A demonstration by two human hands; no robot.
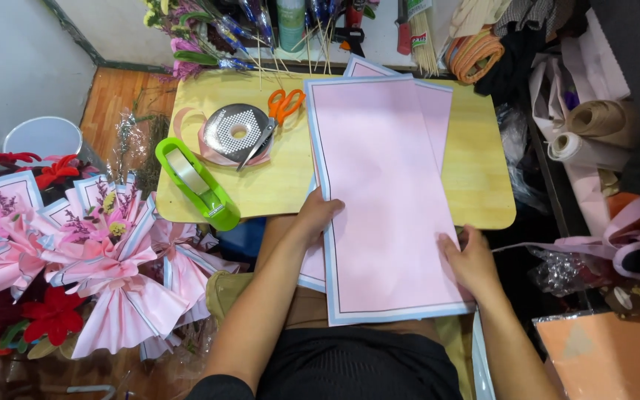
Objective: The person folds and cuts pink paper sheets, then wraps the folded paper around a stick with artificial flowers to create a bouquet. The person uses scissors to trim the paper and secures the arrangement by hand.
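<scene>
Fingers (325, 210) of the left hand (318, 216) lie flat and unclenched on the left edge of the pink wrapping sheet (383, 185); the right hand (472, 261) rests open on its right edge, gripping nothing. The sheet tops a small stack on the wooden table (475, 178), its near end overhanging toward the lap. It looks light, thin and floppy, likely to crease, so the long edges seem best for holding. Its long axis runs away from the person. Beside it lie a ribbon spool (237, 132), green tape dispenser (195, 183) and orange scissors (284, 104).
</scene>
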